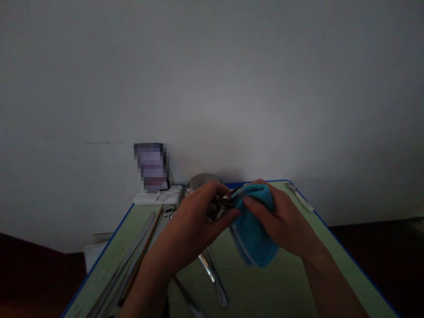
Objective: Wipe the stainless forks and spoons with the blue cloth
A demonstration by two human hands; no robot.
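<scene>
Above the middle of the green table (271, 291), my left hand (195, 221) is closed on a dark metal utensil (227, 202); its kind is hard to make out because the fingers and cloth cover much of it. My right hand (281, 216) grips a blue cloth (256, 238), thumb on top, with the cloth folded against the utensil's right end. The cloth's lower part hangs down over the table. Below the hands lie metal utensil handles (220, 293), their other ends hidden behind my left hand and forearm.
At the back left, a blurred-out screen device (152, 165) stands on a white base (142, 198). A round metal pan or lid (202, 179) sits by the wall. Long metal utensils (135, 240) and a brown stick (145, 247) line the left side. A fork (300, 196) lies along the right edge.
</scene>
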